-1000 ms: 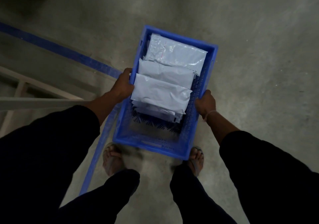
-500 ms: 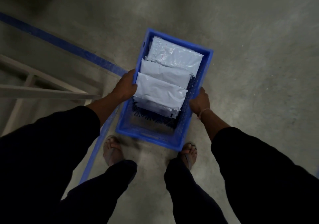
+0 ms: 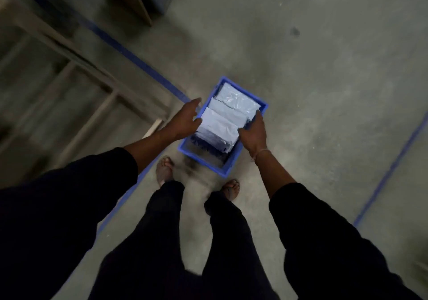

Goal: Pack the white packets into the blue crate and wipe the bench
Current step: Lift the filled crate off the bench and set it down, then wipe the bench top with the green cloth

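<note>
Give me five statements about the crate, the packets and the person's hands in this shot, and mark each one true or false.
1. The blue crate sits on the concrete floor. True.
2. The crate is empty. False: white packets lie overlapping inside it.
3. The left hand grips the crate's rim. False: its fingers are spread, beside the crate's left edge.
4. The right hand is at the crate's right side, fingers extended. True.
5. A red line runs across the floor to the left of the crate. False: the line is blue.
</note>
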The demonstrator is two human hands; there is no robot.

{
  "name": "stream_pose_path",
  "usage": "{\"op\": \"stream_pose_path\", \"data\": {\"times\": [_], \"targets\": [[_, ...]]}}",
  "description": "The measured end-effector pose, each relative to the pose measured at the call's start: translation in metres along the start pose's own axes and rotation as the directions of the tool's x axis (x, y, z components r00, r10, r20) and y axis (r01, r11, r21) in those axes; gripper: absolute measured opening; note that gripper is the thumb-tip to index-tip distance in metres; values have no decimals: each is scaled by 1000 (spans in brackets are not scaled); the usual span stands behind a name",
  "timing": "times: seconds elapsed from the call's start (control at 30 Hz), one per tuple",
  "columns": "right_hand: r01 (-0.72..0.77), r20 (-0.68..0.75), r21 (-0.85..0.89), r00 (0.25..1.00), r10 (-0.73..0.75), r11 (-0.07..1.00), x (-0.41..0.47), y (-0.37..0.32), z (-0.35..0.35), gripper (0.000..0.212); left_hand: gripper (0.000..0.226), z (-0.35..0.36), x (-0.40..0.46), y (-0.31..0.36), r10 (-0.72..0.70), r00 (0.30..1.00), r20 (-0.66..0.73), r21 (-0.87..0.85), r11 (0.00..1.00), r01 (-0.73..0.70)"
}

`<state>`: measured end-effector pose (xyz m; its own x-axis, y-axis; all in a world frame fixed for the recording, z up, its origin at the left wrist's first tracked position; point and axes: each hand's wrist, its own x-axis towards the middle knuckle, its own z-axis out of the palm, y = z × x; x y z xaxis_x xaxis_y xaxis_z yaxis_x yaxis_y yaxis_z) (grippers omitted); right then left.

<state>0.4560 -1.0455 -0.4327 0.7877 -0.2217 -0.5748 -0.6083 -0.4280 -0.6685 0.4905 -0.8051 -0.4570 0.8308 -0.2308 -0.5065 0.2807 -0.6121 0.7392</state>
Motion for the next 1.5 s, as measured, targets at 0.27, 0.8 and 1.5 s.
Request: {"op": "stream_pose_path", "data": {"times": [0.27,0.8,1.5], "targets": [[289,31,10,957,-289,957,-136,-157,-36,83,64,-95,-169,115,177,940,-292,-139,964,-225],[794,189,53,588,-787,606,-281,-349,124,55,39,-289,-373,47,219,657,-722,-140,883,-448],[917,369,-357,314,-875,178,-260,-439,235,9,41,-375,-359,-50,66,446,-893,46,997,-56]]}}
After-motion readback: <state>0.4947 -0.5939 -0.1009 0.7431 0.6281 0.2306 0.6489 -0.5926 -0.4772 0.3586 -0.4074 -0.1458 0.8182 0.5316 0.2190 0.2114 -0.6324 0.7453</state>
